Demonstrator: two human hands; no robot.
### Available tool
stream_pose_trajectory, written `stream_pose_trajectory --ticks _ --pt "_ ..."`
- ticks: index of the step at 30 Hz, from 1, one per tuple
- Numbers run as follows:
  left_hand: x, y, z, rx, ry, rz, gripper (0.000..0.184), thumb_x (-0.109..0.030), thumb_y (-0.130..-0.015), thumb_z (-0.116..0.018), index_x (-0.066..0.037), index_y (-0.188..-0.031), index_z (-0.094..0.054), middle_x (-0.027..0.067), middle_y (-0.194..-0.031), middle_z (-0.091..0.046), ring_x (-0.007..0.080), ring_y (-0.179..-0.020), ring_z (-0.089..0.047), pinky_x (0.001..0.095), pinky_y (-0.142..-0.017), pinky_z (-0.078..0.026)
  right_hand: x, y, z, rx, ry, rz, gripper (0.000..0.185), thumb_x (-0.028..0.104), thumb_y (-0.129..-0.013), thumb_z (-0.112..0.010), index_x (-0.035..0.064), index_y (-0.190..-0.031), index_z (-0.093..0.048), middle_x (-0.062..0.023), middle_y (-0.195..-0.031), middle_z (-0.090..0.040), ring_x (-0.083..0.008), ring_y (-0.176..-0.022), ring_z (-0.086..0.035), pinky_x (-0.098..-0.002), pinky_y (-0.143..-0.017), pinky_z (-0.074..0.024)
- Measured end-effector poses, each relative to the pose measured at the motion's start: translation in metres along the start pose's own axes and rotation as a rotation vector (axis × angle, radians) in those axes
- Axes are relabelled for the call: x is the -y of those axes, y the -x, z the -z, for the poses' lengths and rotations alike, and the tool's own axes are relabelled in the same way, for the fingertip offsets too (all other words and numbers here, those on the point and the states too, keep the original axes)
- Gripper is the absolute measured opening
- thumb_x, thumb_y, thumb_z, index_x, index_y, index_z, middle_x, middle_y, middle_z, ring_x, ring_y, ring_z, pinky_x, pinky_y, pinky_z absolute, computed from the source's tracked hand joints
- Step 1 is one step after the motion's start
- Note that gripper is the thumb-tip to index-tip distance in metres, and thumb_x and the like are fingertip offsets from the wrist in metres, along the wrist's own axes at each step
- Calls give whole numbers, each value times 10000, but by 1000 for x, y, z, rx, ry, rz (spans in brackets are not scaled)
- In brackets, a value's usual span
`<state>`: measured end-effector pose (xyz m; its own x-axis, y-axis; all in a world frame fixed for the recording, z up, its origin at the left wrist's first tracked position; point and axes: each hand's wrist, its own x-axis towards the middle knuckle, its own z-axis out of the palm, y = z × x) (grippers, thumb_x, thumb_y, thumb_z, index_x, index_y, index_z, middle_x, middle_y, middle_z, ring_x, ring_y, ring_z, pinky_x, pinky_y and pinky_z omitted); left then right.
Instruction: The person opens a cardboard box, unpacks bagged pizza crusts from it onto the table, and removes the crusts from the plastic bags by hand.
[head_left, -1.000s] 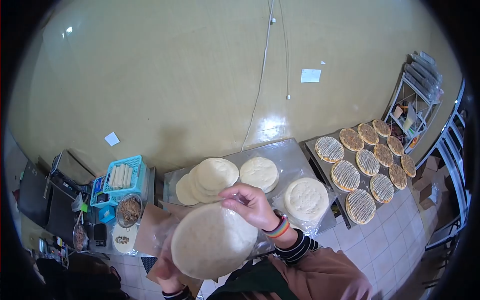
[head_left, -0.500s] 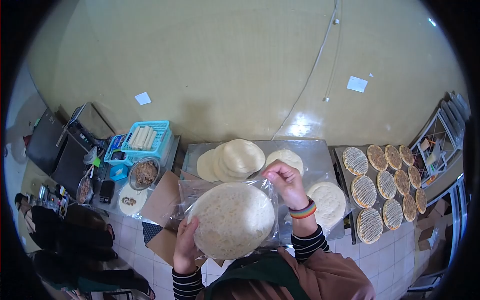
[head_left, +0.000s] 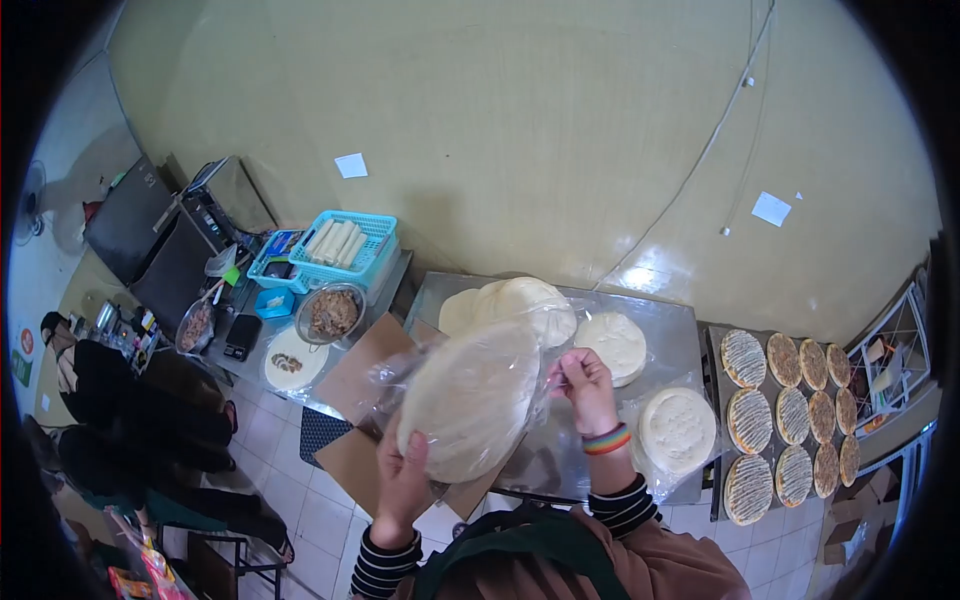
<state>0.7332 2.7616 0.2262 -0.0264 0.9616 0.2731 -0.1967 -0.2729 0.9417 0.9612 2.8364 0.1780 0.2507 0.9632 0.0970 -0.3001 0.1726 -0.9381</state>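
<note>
In the head view, the left hand (head_left: pixel 402 478) grasps the lower left edge of a round flatbread (head_left: pixel 472 402) in a clear plastic bag (head_left: pixel 392 370) — thumb on the bread's face — while the right hand (head_left: pixel 585 385), a rainbow band (head_left: pixel 606 440) at its wrist, pinches the bag at its right side. The bagged bread is held tilted above the near left part of a metal table (head_left: pixel 560 455), beside an open cardboard box (head_left: pixel 372 366). Behind it lie overlapping pale rounds (head_left: pixel 530 303); to the right, another pale round (head_left: pixel 612 348) and a plastic-wrapped one (head_left: pixel 678 430). Topped rounds (head_left: pixel 750 420) sit in rows on a separate surface at far right — some striped, some brown.
</note>
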Motion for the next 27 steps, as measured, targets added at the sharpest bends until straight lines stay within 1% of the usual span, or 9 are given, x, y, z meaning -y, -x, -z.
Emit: stream_pose_trajectory --ticks 2,4,6,7,9,12,13,17,27 --pt "-12 -3 15 -112 241 150 382 -208 -898 -459 16 -1205 -414 96 -1126 -529 149 -1002 -519 282 -845 -423 21 0 10 112 -207 -396 92 140 -869 -509 62 -919 -511 -23 -688 -550 -82 -465 -462 -208 -419 -393" --pt "-8 -3 39 -155 159 182 361 -221 -897 -456 22 -1164 -448 106 -1108 -546 163 -966 -551 290 -830 -444 12 -8 31 227 -233 -393 102 151 -871 -510 66 -927 -504 -22 -648 -528 -95 -411 -438 -233 -376 -391" --pt "-28 -3 40 -155 411 323 352 -221 -888 -470 29 -1137 -467 113 -1082 -566 181 -938 -576 296 -811 -465 10 -12 39 36 -16 -171 88 106 -870 -483 55 -939 -504 -25 -616 -501 -100 -450 -459 -236 -418 -410" --pt "-31 -1 38 -207 458 292 357 -224 -882 -481 35 -1128 -475 119 -1058 -581 192 -911 -593 295 -793 -477 11 -12 40 48 -13 -174 88 106 -870 -483 55 -939 -504 -25 -616 -501 -100 -450 -459 -236 -418 -410" --pt "-25 0 51 -178 422 251 375 -229 -880 -485 35 -1146 -462 119 -1069 -574 186 -920 -586 295 -799 -472 16 -9 37 -144 21 132 124 50 -865 -438 34 -967 -507 -59 -676 -549 -116 -549 -524 -243 -518 -456" --pt "-24 2 52 -136 344 207 415 -240 -877 -492 34 -1183 -434 114 -1090 -560 172 -939 -571 291 -810 -460 38 11 20 149 29 161 179 19 -853 -402 7 -1004 -498 -92 -836 -594 -138 -671 -569 -254 -629 -475" --pt "-25 2 50 -120 304 194 436 -245 -875 -496 33 -1202 -418 110 -1100 -553 164 -947 -562 288 -816 -453 42 13 14 280 125 74 192 66 -869 -439 -25 -1029 -491 -110 -972 -587 -143 -784 -573 -264 -688 -474" --pt "-18 6 49 -96 259 207 443 -228 -876 -495 27 -1226 -400 86 -1103 -545 142 -980 -528 274 -846 -412 3 4 -8 359 261 -162 260 150 -873 -511 -28 -1062 -506 -88 -990 -574 -101 -868 -532 -237 -716 -450" --pt "-10 10 47 -108 93 210 417 -218 -897 -468 32 -1225 -399 61 -1093 -531 106 -989 -478 245 -857 -371 -10 -2 -6 290 24 -170 127 144 -872 -501 23 -875 -540 -139 -867 -625 -181 -717 -620 -270 -598 -510"
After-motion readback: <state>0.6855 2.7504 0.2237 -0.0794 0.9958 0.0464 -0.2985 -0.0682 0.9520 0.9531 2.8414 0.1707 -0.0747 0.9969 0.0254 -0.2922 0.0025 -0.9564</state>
